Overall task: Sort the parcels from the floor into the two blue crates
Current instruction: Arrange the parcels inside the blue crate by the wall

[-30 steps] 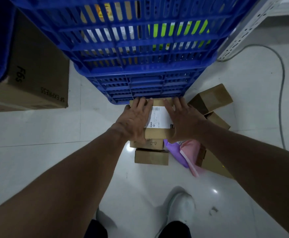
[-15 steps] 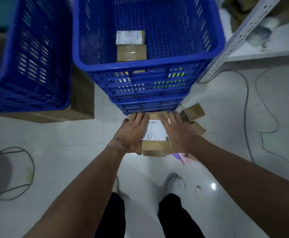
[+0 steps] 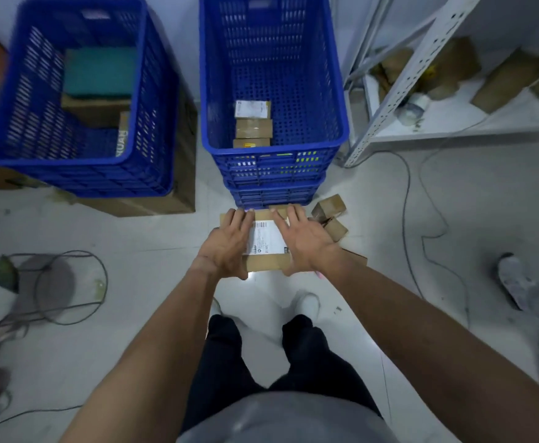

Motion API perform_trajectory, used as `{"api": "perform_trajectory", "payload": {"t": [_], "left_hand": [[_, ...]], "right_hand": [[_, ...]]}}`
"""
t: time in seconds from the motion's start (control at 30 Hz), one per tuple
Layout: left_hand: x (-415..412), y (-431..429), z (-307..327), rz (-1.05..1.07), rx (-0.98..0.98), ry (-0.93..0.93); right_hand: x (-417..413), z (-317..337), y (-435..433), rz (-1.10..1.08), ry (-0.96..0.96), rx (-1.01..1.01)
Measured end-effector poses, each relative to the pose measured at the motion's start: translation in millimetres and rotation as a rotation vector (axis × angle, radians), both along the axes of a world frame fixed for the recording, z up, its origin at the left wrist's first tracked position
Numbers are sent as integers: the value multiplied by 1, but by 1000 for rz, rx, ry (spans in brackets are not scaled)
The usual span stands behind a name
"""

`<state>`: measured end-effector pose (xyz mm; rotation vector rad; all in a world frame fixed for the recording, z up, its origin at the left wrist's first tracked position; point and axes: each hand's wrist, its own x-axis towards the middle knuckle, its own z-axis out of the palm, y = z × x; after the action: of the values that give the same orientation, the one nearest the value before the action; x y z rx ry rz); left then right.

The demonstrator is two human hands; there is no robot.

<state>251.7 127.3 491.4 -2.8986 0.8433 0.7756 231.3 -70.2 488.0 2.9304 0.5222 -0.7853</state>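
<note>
As held at this moment, item one: labelled cardboard parcel (image 3: 266,265), flat, white shipping label uppermost, carried low in front of the right blue crate (image 3: 274,152), below its rim and seemingly clear of the floor.

Left hand (image 3: 228,247) and right hand (image 3: 308,246): each clasps one side of the parcel, fingers laid flat over the top, thumb tucked at the near edge.

Right blue crate, contents: three small parcels (image 3: 253,123) in a row running back from the near wall.

Left blue crate (image 3: 69,163), contents: teal packet (image 3: 98,75) behind a brown carton (image 3: 95,111).

Floor stock outstanding: small brown boxes (image 3: 329,206) just beside the right crate's base, others partly hidden under the right wrist.

Handling note, by judgement: read the label before choosing a crate. Raise the parcel level and well above the rim, so its far edge does not catch the lattice wall. Lower it beside the row inside rather than dropping it, and let go of both sides together.
</note>
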Motion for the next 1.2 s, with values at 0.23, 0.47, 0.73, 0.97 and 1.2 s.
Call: {"api": "perform_trajectory", "payload": {"t": [0.23, 0.47, 0.73, 0.97, 1.2], "left_hand": [[7, 54, 37, -9, -1, -67], [56, 145, 78, -6, -30, -158], [115, 248, 118, 127, -64, -278], [172, 305, 141, 245, -71, -345], [258, 346, 132, 353, -16, -338]], "right_hand": [[9, 48, 49, 10, -12, -4], [64, 82, 142, 31, -107, -26], [146, 132, 238, 188, -262, -42], [229, 157, 297, 305, -316, -10], [335, 138, 345, 386, -326, 54]]}}
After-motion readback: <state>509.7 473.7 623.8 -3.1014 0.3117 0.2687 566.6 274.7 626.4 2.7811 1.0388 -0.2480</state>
